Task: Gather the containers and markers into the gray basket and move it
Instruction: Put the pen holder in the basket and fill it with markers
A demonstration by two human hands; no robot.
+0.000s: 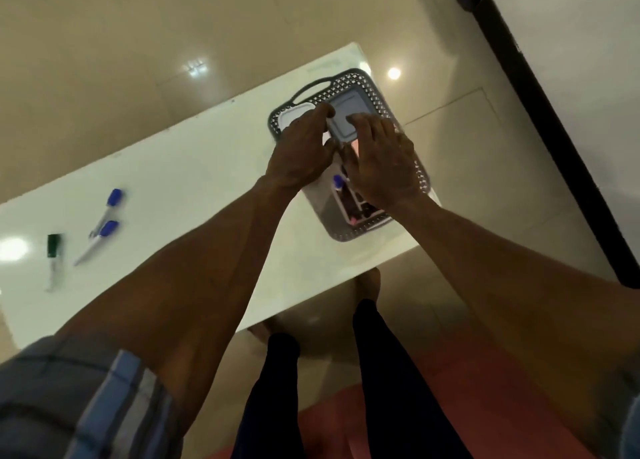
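The gray basket [349,81] stands at the table's right end. Inside it lie a blue-gray lidded container [348,110], a white lidded container [291,116] and, nearer me, a box with dark contents and a blue-capped marker [337,181]. Both of my hands reach into the basket. My left hand [301,150] pinches the near left edge of the blue-gray container between fingers and thumb. My right hand [381,157] rests flat with spread fingers on that container's near right corner. On the table's left lie two blue-capped markers [107,213] [95,242] and a green-capped marker [54,256].
The white table [194,181] runs diagonally over a glossy beige tiled floor [138,43]. My dark-trousered legs [374,372] and a foot stand at its near edge on a reddish mat [467,406]. A dark frame [554,119] crosses the right side.
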